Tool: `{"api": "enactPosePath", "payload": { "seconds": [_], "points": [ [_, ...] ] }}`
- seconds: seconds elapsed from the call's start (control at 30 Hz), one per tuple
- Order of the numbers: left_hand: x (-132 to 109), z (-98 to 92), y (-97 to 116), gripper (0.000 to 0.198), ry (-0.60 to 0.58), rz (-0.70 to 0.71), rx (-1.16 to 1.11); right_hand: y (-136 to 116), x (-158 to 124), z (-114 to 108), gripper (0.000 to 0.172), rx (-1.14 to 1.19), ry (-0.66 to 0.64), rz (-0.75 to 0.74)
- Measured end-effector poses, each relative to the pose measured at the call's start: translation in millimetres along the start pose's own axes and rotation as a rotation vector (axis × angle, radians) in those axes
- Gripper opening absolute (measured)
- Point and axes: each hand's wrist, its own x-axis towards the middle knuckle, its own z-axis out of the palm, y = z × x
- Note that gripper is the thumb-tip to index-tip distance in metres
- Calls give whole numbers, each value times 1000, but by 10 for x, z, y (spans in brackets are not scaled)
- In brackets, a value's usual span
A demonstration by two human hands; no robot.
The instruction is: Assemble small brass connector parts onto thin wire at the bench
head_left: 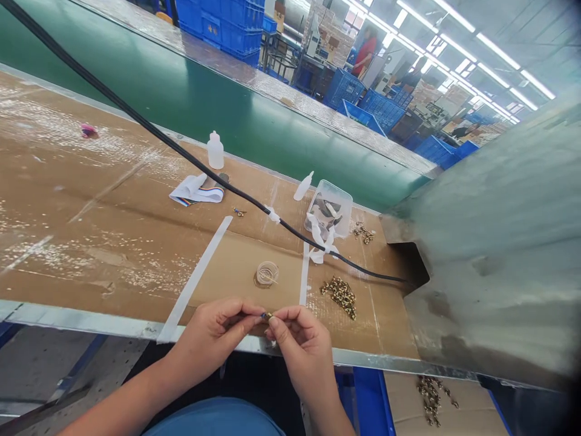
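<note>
- In the head view, the clear plastic tub [329,209] serves as the landmark; it sits on a brown cardboard-covered workbench [91,206], with white tape and scraps inside it.
- The left hand [211,339] and right hand [302,345] are nearer the person than the tub, just above the bench's metal edge.
- The left hand's thumb and fingers [238,310] are pinched on a dark-tipped piece [263,315], too small to identify.
- The right hand's thumb and forefinger [276,320] grasp a small brass fitting [269,315], which touches the dark-tipped piece. The fitting is held in the air, nearer the person than the tub.
- A heap of brass fittings [340,297] lies on the cardboard just nearer the person than the tub, and a smaller heap [363,232] lies just right of the tub.
- A small round clear cup [267,274] stands left of the tub and nearer the person.
- A white plastic bottle [215,151] stands upright to the tub's left, and a folded ribbon cable [197,189] lies nearer the person from that bottle.
- A black cable [181,148] crosses the bench and passes just in front of the tub, tied with white tape [273,214].
- A green conveyor belt [181,91] runs beyond the tub, with blue plastic crates [381,109] and a co-worker in a red top [365,51] farther off.
</note>
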Motion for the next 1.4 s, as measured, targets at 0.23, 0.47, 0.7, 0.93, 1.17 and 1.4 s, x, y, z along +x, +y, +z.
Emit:
{"api": "enactPosePath", "payload": {
  "seconds": [0.23,0.47,0.7,0.93,1.17,1.4],
  "points": [
    [-19,-8,-33,14,-10,-12,18,16,2,38,18,-21,24,-42],
    [-33,-7,-42,14,18,216,302,60,-24,26,20,-99,36,-53],
    [-107,17,-43,23,-10,370,442,89,-73,18,26,-63,46,0],
    [-97,12,-36,21,-76,371,487,107,-73,-24,27,6,2,97],
    [-102,33,-60,19,-58,360,469,135,-48,-66,25,7,-39,100],
    [-78,45,-73,17,-62,324,420,168,-43,-75,22,6,-51,89]
  ]
}}
